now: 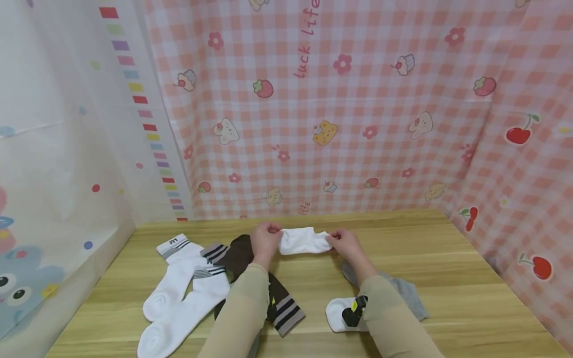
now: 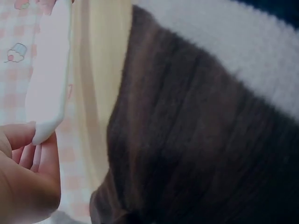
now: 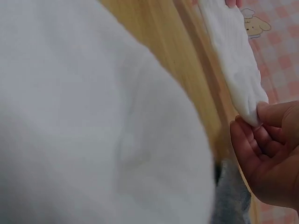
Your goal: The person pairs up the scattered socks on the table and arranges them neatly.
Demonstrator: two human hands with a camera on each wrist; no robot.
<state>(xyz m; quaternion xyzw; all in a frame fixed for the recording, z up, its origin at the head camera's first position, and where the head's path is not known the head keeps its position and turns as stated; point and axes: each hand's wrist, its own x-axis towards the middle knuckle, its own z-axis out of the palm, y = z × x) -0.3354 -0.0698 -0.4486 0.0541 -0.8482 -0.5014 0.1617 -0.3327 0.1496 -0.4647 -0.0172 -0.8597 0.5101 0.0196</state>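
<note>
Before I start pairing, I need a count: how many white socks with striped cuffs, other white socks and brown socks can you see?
Striped white socks: 2
Other white socks, one held, one partly covered: 2
Brown socks, partly covered: 2
Total: 6

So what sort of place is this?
Probably a makeshift indoor corner, though I can't be sure: a wood-grain table, socks lying on it, and cartoon-printed hangings behind it and on both sides.
</note>
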